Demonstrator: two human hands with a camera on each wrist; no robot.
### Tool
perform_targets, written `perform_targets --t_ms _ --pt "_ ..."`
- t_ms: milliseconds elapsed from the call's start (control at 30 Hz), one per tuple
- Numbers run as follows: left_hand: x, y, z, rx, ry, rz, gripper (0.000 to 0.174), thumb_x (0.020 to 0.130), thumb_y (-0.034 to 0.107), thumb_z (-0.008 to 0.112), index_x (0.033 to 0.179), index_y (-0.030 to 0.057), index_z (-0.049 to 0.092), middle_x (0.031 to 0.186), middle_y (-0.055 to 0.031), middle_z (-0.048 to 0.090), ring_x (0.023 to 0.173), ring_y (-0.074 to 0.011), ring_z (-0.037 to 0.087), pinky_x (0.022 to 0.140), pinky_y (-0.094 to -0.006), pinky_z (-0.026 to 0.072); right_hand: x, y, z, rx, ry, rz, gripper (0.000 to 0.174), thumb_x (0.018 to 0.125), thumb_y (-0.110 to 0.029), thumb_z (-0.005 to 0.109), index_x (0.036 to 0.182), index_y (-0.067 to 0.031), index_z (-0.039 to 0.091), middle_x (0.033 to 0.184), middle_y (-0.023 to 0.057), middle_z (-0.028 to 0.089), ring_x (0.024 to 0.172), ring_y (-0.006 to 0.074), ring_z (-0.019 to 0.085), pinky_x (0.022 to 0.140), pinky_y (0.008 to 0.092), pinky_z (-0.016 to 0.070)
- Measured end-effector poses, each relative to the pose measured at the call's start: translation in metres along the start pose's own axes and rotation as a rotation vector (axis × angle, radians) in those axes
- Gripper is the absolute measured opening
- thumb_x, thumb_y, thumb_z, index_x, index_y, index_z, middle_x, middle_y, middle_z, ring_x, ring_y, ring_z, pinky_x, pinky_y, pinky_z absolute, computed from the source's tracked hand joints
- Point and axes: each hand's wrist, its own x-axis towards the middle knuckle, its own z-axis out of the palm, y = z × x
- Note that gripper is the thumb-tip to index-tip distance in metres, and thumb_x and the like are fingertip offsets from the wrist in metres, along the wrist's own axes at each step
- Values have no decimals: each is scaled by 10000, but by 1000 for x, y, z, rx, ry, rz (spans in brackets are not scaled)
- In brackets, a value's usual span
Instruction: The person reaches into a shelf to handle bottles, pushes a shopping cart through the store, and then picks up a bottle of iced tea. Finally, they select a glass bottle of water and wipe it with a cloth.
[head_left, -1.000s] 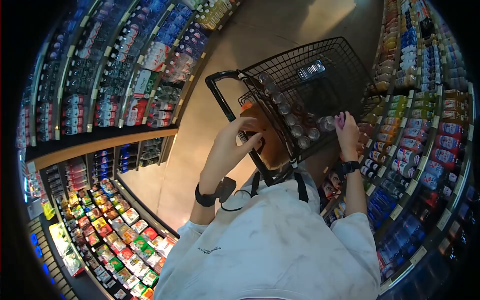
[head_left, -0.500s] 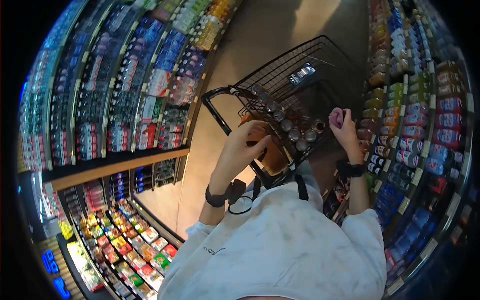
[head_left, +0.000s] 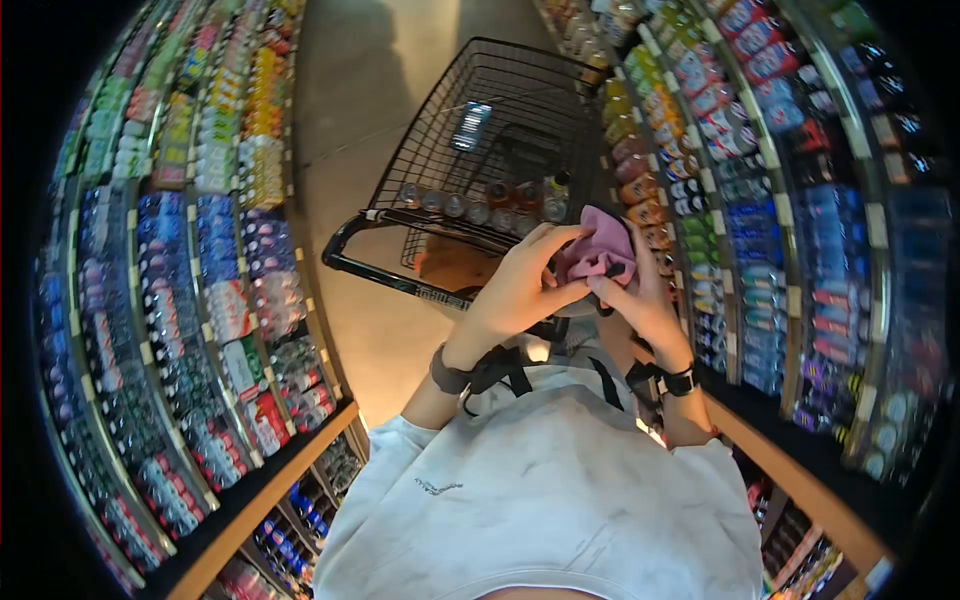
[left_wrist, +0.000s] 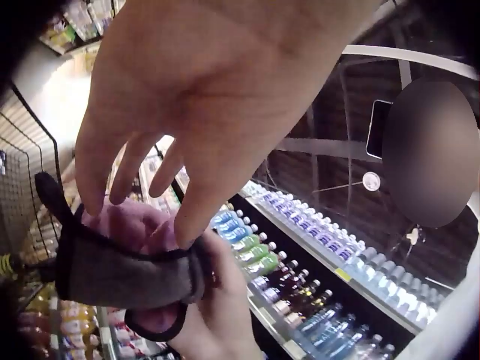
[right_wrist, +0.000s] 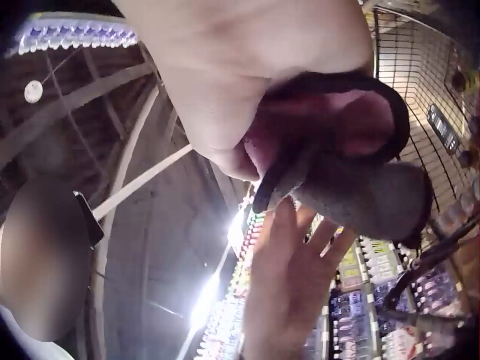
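Note:
Both hands meet in front of the chest around a pink cloth piece with grey outer fabric [head_left: 603, 240] and black edging. My left hand [head_left: 520, 280] has its fingertips and thumb at the pink lining, pinching the edge in the left wrist view. Gripping the other side is my right hand [head_left: 648, 300], with its thumb toward the body. The right wrist view shows the cloth's grey outside [right_wrist: 367, 191] folded back from a pink, black-rimmed opening. A black loop [left_wrist: 52, 195] sticks out at one corner in the left wrist view.
A black wire shopping cart [head_left: 425, 115] stands just ahead, its handle [head_left: 335, 250] at left. It carries several bottles [head_left: 455, 206], with a lit phone [head_left: 471, 126] beyond them. An orange-brown item [head_left: 455, 262] sits near the handle. Drink shelves [head_left: 220, 300] line both sides.
The right hand has come back from beside the cart with the pink cloth to meet the left hand, which now pinches it too. The view has turned rightward; the cart appears further left.

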Motion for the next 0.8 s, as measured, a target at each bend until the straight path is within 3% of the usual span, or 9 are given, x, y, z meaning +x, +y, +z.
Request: perform_targets --t_ms 133,267,367,433,500,633,667,767,800 --pt "-11 6 12 -38 -84 117 616 800 34 811 1366 65 571 1135 -70 622 920 -146 619 711 -256 505 -55 -5 23 254 98 -122 649 921 -160 708 1477 -11 407 1281 86 581 1163 179 579 972 318 469" --pt "-16 24 30 -8 -195 207 425 811 -7 786 1216 34 667 1043 -55 629 824 -114 605 669 -252 483 -109 -35 15 439 188 90 576 973 -103 678 1471 2 408 1201 69 598 1136 130 589 969 296 485" --pt "-22 38 55 -47 -216 223 308 855 12 749 1158 13 694 985 -68 660 814 -122 616 713 -266 492 -140 -8 5 68 424 23 538 987 -65 649 1468 -5 414 1164 62 607 1064 120 608 948 284 495" --pt "-25 51 69 -10 -228 335 299 876 33 733 1171 10 690 979 -80 681 833 -136 631 752 -275 501 -163 -16 2 124 474 -126 534 974 -22 645 1466 -46 442 1149 60 608 1034 123 617 966 286 497" --pt "-32 67 85 60 -306 271 244 888 59 723 1126 7 715 962 -101 709 877 -181 661 840 -291 511 -190 -8 -5 137 566 -210 566 941 54 633 1465 -50 447 1146 63 598 1054 131 609 969 287 493" --pt "-43 74 143 109 -259 504 228 826 19 761 1050 56 756 1109 -81 658 970 -217 627 836 -326 510 -244 -4 -30 -449 644 -423 591 868 171 537 1402 -84 534 1212 131 580 1115 285 604 995 330 468" --pt "-48 81 157 109 -236 532 234 811 10 769 1038 67 763 1147 -77 643 992 -224 619 837 -333 509 -264 2 -37 -488 633 -376 617 847 155 560 1407 -104 539 1298 181 544 1173 351 578 1022 358 453" --pt "-60 103 201 226 -262 673 272 777 -9 781 1033 82 766 1240 -70 596 1040 -228 601 846 -340 505 -314 -11 -41 -514 750 -336 640 841 66 637 1445 -104 510 1394 225 479 1268 384 524 1074 398 417" --pt "-65 111 216 199 -300 687 273 783 -22 761 1037 79 762 1185 -78 634 1025 -232 608 865 -343 503 -332 -6 -47 -520 774 -319 710 812 -58 739 1473 -97 480 1485 262 396 1375 423 437 1135 442 362"
